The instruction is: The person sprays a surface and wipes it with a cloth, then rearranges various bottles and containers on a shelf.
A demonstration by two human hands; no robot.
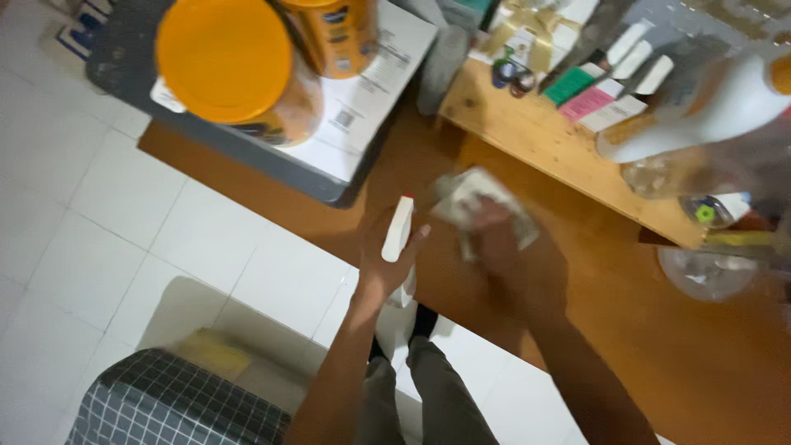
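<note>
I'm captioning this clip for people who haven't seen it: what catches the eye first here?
At the centre, the left hand grips a white plastic spray bottle while the right hand presses a crumpled pale cloth onto the brown wooden tabletop. At upper left, a big round orange plastic lid tops a container resting on a grey box.

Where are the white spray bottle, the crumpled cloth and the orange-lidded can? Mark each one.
white spray bottle (399, 233), head view, on its upper body.
crumpled cloth (464, 192), head view, on its pale top fold.
orange-lidded can (224, 59), head view, on the lid's middle.
</note>
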